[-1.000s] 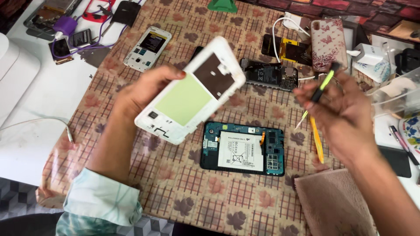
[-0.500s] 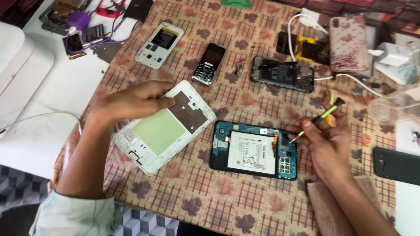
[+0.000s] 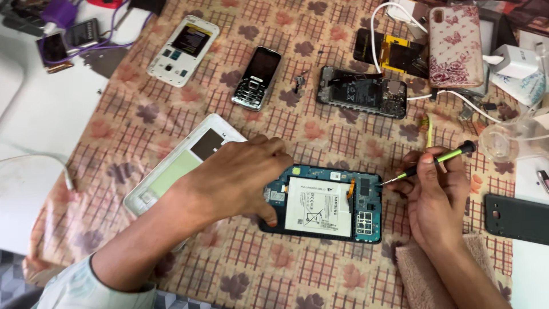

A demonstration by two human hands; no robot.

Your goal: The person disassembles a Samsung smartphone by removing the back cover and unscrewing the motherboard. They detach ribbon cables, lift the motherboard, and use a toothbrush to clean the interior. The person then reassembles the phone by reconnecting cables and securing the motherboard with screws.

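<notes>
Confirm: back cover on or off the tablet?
Off. The tablet shows its bare battery and board; the white back cover lies beside it, under the left arm.

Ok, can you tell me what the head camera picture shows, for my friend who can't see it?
A person's left hand steadies an opened tablet on a flowery tablecloth, while the right hand points a thin green screwdriver at its edge. The tablet's white back cover lies beside it, with other phones and parts farther back.

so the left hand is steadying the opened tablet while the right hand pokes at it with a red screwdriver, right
Not quite: the screwdriver is green and black, not red. The head view shows the left hand on the opened tablet and the right hand holding the tool's tip at its edge.
</notes>
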